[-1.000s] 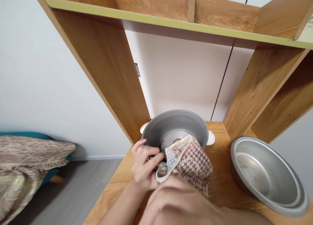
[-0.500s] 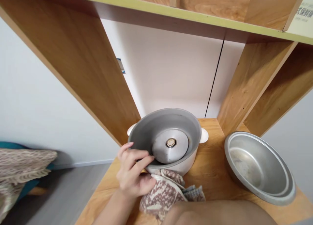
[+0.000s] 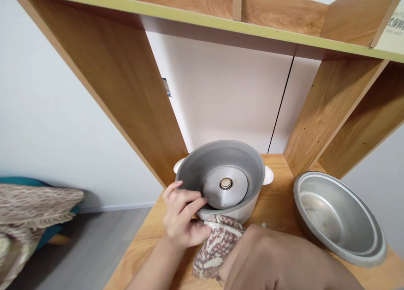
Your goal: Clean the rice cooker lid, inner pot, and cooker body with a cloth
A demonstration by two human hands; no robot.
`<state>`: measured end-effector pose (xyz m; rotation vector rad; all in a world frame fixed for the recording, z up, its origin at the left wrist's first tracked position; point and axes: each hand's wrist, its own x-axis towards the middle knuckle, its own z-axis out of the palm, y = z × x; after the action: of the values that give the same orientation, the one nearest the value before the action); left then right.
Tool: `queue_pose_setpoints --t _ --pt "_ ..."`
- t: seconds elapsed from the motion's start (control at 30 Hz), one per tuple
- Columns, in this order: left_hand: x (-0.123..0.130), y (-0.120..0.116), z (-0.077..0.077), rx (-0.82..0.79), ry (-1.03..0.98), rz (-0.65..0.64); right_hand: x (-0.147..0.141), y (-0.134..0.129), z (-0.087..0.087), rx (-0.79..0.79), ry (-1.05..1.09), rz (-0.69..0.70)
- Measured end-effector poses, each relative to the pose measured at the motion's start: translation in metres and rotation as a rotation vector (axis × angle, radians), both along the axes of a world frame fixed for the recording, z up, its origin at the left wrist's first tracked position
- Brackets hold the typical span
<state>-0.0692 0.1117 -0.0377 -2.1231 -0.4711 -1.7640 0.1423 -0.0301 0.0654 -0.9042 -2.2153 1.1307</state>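
Observation:
My left hand (image 3: 186,216) grips the near-left rim of a rice cooker body (image 3: 202,159), fingertips inside and thumb outside by a cloth. The cooker is grey inside with white side handles, and a round metal heating plate (image 3: 235,184) shows at its bottom. A brown-and-cream patterned cloth (image 3: 214,248) is bunched against its near outer wall. Over the cloth, my right hand (image 3: 249,248) is bent and closed on it, its fingers mostly hidden. To the right, apart from both hands, rests the silver inner pot (image 3: 334,214), with brownish stains in the bottom.
The cooker stands on a wooden shelf board (image 3: 280,197) between a left side panel (image 3: 116,92) and a right divider (image 3: 328,109). A green-edged shelf (image 3: 221,25) runs overhead. At the lower left, a patterned fabric (image 3: 38,201) lies over something teal.
My right hand has risen into view over the cloth, covering its right part. My left hand keeps its hold on the rim. The whole view has shifted slightly.

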Motion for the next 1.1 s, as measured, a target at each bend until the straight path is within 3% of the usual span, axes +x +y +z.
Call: queue_pose_setpoints --t 0.13,0.2,0.3,0.47,0.53,0.6,0.67,0.73,0.87,0.93,1.03,1.1 --pt "0.000 0.000 -0.003 -0.007 -0.003 -0.004 0.012 -0.011 0.003 -0.027 -0.005 -0.116" --pt "0.000 0.000 -0.004 -0.016 -0.002 0.002 0.014 -0.022 -0.010 -0.086 -0.055 -0.300" --pt "0.001 -0.001 -0.004 -0.009 -0.004 0.009 0.013 -0.043 -0.054 -0.211 -0.125 -0.502" --pt "0.002 -0.002 -0.001 -0.002 -0.006 0.008 0.001 -0.074 -0.141 -0.032 0.024 -1.239" --pt "0.002 -0.002 -0.001 -0.003 -0.007 0.010 -0.008 -0.075 -0.159 -0.047 0.162 -1.303" --pt "0.002 -0.002 -0.001 0.001 -0.001 0.012 -0.020 -0.069 -0.167 -0.127 0.339 -1.243" --pt "0.003 -0.002 -0.001 0.008 0.002 0.018 -0.030 -0.059 -0.168 -0.221 0.519 -1.111" --pt "0.003 -0.002 0.000 0.011 0.004 0.021 -0.035 -0.052 -0.164 -0.199 0.516 -1.030" --pt "0.003 -0.004 0.001 -0.011 0.006 0.014 -0.030 -0.052 -0.142 0.068 0.359 -1.070" --pt "0.003 -0.005 0.002 -0.019 0.009 0.015 -0.023 -0.053 -0.119 0.256 0.422 -1.098" --pt "0.004 -0.007 0.002 -0.026 0.011 0.012 -0.014 -0.045 -0.072 0.520 0.465 -1.209" --pt "0.004 -0.009 0.002 -0.039 0.005 0.002 -0.010 -0.033 -0.038 0.570 0.383 -1.243"
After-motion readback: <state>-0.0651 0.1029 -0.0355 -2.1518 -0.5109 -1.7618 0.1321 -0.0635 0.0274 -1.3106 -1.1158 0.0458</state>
